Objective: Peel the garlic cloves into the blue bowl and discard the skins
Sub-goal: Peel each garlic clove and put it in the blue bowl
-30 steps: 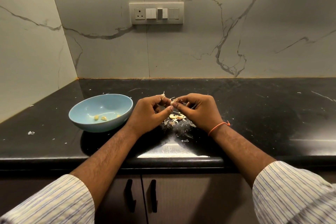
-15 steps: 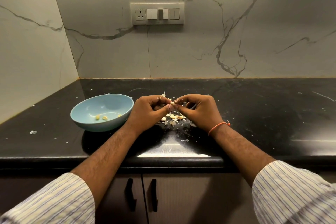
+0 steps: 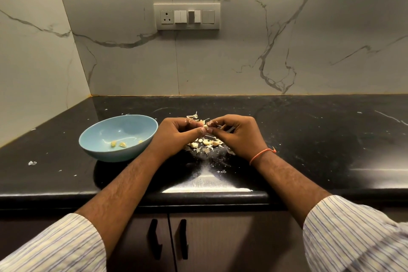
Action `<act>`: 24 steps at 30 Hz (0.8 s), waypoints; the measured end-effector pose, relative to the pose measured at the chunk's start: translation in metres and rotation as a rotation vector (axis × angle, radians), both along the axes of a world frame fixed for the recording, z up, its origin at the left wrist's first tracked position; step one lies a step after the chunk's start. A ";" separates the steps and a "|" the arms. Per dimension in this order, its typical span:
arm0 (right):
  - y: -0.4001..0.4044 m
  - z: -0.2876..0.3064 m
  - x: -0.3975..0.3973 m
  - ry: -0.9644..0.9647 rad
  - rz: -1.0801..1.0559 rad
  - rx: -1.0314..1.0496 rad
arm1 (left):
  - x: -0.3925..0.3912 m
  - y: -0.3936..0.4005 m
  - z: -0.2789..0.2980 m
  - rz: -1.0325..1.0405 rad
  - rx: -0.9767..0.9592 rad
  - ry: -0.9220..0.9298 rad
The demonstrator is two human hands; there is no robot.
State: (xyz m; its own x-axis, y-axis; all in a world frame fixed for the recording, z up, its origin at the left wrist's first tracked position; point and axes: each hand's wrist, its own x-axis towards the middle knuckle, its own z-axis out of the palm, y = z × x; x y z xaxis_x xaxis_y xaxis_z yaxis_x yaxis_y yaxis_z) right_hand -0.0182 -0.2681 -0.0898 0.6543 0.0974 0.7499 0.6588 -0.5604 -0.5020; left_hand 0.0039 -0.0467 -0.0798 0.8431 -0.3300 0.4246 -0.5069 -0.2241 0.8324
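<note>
Left hand (image 3: 176, 136) and right hand (image 3: 237, 133) meet fingertip to fingertip above black table (image 3: 320, 139), fingers curled, both pinching one small garlic clove (image 3: 205, 126) between them. Pile of skins and cloves (image 3: 205, 143) on table directly below hands. Blue bowl (image 3: 99, 150) just left of left hand, few peeled cloves (image 3: 118, 144) inside.
</note>
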 end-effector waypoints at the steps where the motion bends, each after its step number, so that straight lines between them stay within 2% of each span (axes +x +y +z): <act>1: 0.000 0.000 0.000 0.004 0.000 0.002 | 0.000 0.000 0.001 -0.002 0.002 0.007; 9: 0.003 0.000 -0.001 -0.012 0.006 0.012 | -0.003 0.000 0.001 0.022 -0.007 0.039; 24: 0.002 0.000 0.000 0.027 -0.009 -0.103 | 0.002 -0.001 -0.002 0.034 0.073 -0.034</act>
State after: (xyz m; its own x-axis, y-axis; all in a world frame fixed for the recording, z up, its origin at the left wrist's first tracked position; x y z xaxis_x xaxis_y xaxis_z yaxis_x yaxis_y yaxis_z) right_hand -0.0180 -0.2660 -0.0902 0.6754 0.1669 0.7183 0.6404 -0.6157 -0.4591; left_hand 0.0064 -0.0481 -0.0820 0.8399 -0.3321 0.4292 -0.5257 -0.3013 0.7955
